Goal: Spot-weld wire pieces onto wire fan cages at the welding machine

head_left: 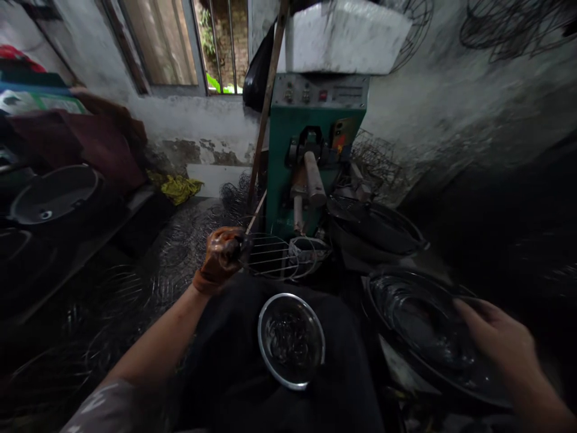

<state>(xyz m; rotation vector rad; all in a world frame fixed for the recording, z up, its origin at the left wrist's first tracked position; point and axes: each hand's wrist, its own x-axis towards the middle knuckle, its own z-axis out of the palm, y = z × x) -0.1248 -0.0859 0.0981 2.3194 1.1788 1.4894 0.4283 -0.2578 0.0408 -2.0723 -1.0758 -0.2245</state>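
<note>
My left hand (224, 249), in an orange-brown glove darkened with grime, is closed on the edge of a round wire rack (273, 257). The rack has several parallel bars inside a ring and reaches out to the right, in front of the green machine. Over a wide dark basin (372, 288) on the right is my bare right hand (500, 337), slightly blurred. Thin wire rings (401, 307) lie in that basin, close to its fingertips; whether the fingers pinch any is unclear. On my lap rests a shiny metal bowl (292, 385) with small dark metal pieces inside.
A green machine (282, 162) with thick cylindrical arms stands ahead against the wall. Behind the right basin is another dark basin (396, 240). Heaped wire racks (180, 240) cover the floor at left. Black tubs (58, 192) stand far left; a white foam box (342, 42) tops the machine.
</note>
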